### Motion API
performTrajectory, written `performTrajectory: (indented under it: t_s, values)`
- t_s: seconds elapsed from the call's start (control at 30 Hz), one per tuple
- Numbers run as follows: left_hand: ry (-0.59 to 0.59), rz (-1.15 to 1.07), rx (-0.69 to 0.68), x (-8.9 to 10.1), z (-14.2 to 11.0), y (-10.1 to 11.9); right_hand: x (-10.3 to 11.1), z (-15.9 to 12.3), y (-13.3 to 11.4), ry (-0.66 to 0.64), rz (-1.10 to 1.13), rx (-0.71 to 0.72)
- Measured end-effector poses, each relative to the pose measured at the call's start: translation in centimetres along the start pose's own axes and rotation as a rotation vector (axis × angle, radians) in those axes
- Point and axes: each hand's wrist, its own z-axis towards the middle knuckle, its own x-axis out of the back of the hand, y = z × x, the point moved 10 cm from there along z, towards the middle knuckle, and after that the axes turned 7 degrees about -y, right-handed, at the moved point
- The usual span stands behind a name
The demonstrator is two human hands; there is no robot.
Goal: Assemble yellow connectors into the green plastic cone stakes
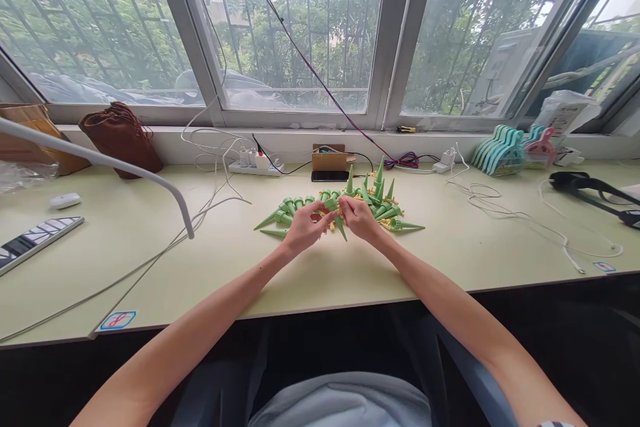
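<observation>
In front of me lies a pile of green plastic plant watering spikes (387,211), some standing point up and others on their sides, with small yellow pieces (331,227) among them. My left hand (306,225) grips one green watering spike (341,228) by its wide capped end, its point slanting down towards me. Close against that end, my right hand (358,216) is closed in a pinch. Its fingers hide what they hold, though a bit of yellow shows near the fingertips. More spikes (273,217) lie to the left of my left hand.
Behind the pile are a phone (330,176) and an open cardboard box (329,159). White cables (200,213) cross the left side, near a grey bent rod (165,177). Teal hangers (500,150) and dark glasses (590,190) are at right. A brown pouch (120,140) leans by the window.
</observation>
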Motion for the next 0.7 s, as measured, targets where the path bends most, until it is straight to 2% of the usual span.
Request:
performTrajectory:
  t_s: [0.1,0.7]
  values:
    - [0.012,0.027,-0.036,0.01,0.01,0.16,0.03,-0.02,0.05,0.005,0.015,-0.011]
    - [0.035,0.069,-0.049,-0.04,-0.22,1.04,-0.19,0.0,0.17,-0.01,0.05,-0.044]
